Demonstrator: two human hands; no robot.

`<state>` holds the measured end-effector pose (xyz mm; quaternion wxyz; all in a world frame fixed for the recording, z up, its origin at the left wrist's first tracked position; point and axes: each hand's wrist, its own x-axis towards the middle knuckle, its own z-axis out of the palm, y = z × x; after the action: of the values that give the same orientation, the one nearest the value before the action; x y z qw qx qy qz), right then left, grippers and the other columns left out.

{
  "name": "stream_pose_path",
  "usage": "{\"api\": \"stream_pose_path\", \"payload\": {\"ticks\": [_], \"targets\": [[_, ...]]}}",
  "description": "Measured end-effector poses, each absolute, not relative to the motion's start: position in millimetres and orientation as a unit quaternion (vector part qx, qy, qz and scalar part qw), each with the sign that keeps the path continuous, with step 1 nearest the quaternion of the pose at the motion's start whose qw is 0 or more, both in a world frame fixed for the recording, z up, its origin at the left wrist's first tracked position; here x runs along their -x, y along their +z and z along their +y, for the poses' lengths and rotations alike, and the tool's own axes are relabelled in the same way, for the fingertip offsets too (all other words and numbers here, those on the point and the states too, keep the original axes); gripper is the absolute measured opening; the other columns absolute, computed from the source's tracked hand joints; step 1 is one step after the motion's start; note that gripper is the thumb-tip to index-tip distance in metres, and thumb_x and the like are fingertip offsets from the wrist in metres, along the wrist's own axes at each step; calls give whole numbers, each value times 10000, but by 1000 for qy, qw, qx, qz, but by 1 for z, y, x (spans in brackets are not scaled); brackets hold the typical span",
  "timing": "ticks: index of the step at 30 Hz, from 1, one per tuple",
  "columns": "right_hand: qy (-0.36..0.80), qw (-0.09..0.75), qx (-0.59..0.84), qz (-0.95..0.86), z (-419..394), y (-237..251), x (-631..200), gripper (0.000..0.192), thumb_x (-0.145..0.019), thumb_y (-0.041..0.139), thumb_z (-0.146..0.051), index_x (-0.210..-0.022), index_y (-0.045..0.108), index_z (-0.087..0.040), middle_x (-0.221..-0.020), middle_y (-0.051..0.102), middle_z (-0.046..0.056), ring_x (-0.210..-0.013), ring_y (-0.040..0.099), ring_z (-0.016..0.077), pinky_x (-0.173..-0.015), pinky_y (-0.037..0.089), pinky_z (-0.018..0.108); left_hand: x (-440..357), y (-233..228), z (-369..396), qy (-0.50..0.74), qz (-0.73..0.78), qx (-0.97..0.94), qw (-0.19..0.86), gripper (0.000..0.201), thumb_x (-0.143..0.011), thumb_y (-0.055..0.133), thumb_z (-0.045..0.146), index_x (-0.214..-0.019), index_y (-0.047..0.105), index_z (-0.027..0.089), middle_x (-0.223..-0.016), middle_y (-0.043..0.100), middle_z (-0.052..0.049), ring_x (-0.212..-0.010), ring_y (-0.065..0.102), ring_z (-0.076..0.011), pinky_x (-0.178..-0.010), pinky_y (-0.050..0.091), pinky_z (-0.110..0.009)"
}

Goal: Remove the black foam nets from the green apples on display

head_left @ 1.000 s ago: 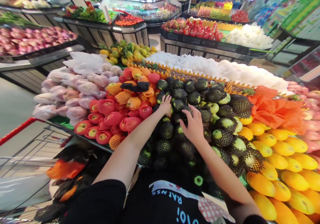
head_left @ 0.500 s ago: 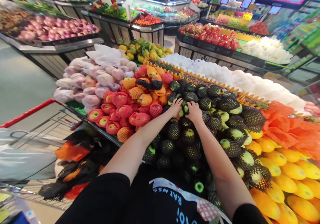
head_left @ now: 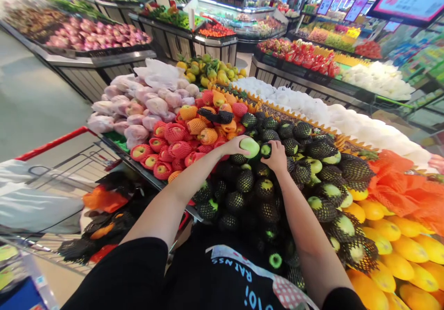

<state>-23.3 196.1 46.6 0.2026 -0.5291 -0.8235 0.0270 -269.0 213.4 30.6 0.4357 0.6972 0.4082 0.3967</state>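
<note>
My left hand [head_left: 233,147] is closed round a smooth, pale green fruit [head_left: 250,148] that has no net on it and sits just above the pile. Close by on the right, my right hand [head_left: 276,157] has its fingers curled over a green fruit in a black foam net [head_left: 266,150]. That one still rests among the heap of black-netted green fruit [head_left: 244,181] spreading under both hands. Exactly which kind of green fruit these are is unclear.
Red-netted apples [head_left: 176,133] and white-wrapped fruit [head_left: 156,106] lie to the left, yellow mangoes [head_left: 397,250] to the right. An orange net heap [head_left: 398,173] lies beyond the mangoes. At lower left a shopping cart [head_left: 65,136] holds discarded foam nets [head_left: 104,217].
My left hand has moved slightly left and now holds the bare green fruit apart from my right hand. The right hand stays over the pile. The view has shifted a little.
</note>
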Motion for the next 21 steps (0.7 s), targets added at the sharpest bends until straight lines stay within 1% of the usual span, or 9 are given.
{"api": "stream_pose_path", "payload": {"ticks": [3,5,9,11,13,15,18,20,21], "targets": [[32,143,486,-861,192,44,28,610,-712,696,-235,-1289,498,-232,-1330,523,110,-1183,463,331,-871,524,426,281,36,196,493,412,-546,538,657,-496,876,317,-1091,668,130,-1084,721,-97,-1061,641,-283,-998,464,-427],[32,109,470,-875,192,43,29,645,-744,674,-232,-1358,477,-229,-1397,512,116,-1232,452,339,-882,529,435,284,40,183,552,412,-435,580,591,-528,858,328,-1049,664,131,-1038,729,-87,-1041,651,-270,-957,492,-394],[37,56,441,-895,196,39,33,738,-788,643,-198,-1483,395,-209,-1534,438,121,-1327,435,364,-1004,474,498,280,52,153,593,393,-339,615,542,-737,708,475,-1168,599,166,-1150,702,-103,-1042,677,-241,-775,546,-289],[40,43,430,-901,198,40,34,760,-798,641,-187,-1510,374,-209,-1579,385,119,-1363,421,389,-1042,438,546,274,62,138,596,373,-277,655,548,-801,657,497,-1236,570,175,-1186,693,-117,-1037,695,-243,-649,527,-229],[44,42,419,-906,199,45,36,785,-806,658,-210,-1528,352,-206,-1604,341,115,-1404,389,394,-1077,410,559,268,72,124,591,353,-219,691,550,-840,634,484,-1285,549,171,-1198,693,-131,-1036,704,-247,-561,495,-196],[43,54,411,-909,197,57,36,802,-829,656,-241,-1549,307,-188,-1627,287,113,-1457,331,349,-1134,371,517,262,79,113,582,343,-197,710,548,-873,604,476,-1316,533,161,-1210,693,-145,-1032,708,-248,-521,481,-186],[74,146,393,-905,179,87,35,858,-844,677,-303,-1572,240,-178,-1644,233,122,-1494,279,284,-1192,313,451,252,83,102,553,335,-223,730,587,-910,518,551,-1324,538,135,-1185,708,-165,-966,725,-239,-500,471,-185],[137,225,346,-901,155,108,34,998,-783,762,-398,-1583,194,-215,-1648,220,115,-1496,276,295,-1199,305,456,242,80,94,520,337,-274,736,685,-913,418,658,-1299,565,111,-1111,732,-174,-862,737,-228,-497,464,-197],[176,245,313,-901,141,117,34,1081,-741,800,-450,-1588,164,-236,-1649,219,106,-1496,274,305,-1198,307,463,236,78,90,499,342,-307,735,748,-904,363,712,-1274,586,101,-1065,743,-176,-802,735,-220,-501,464,-208]]}}
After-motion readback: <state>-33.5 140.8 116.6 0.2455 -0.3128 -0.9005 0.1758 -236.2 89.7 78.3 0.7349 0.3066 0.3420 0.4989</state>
